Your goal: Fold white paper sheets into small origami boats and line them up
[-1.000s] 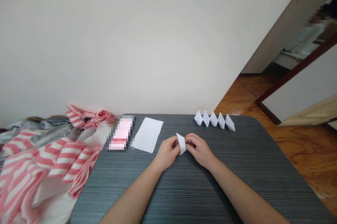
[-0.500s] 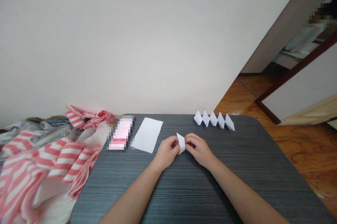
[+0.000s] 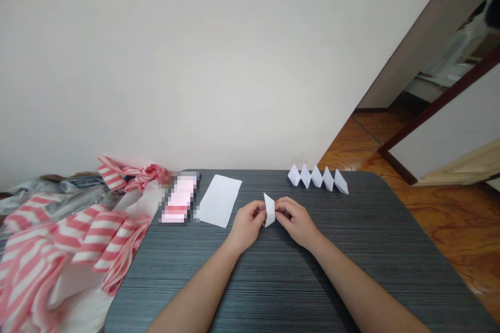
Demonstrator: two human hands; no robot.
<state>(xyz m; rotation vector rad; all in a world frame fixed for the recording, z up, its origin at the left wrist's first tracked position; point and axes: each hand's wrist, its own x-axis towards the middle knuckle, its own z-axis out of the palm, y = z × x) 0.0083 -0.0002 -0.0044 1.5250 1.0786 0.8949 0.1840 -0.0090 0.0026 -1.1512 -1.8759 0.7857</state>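
A small piece of folded white paper [image 3: 270,211] stands nearly upright between my hands, above the middle of the dark table. My left hand [image 3: 248,222] pinches its left side between thumb and fingers. On the other side, my right hand [image 3: 296,220] is closed on the right edge with thumb and fingertips. Its fingertips are partly hidden by the paper and by the hand itself. Beyond my right hand, several folded white paper pieces [image 3: 317,176] stand in a row at the table's back edge. To the left of my left hand lies a stack or sheet of white paper [image 3: 220,200].
A pixelated pink and white item [image 3: 179,198] lies at the left edge of the dark table [image 3: 273,291]. Red-and-white striped cloth [image 3: 96,234] and plastic bags are heaped left of the table. A white wall [image 3: 219,62] rises behind it, and wooden floor [image 3: 449,208] shows at right.
The folded paper has been raised slightly and turned a little more upright between my fingers. Both hands stay almost where they were, still gripping it.
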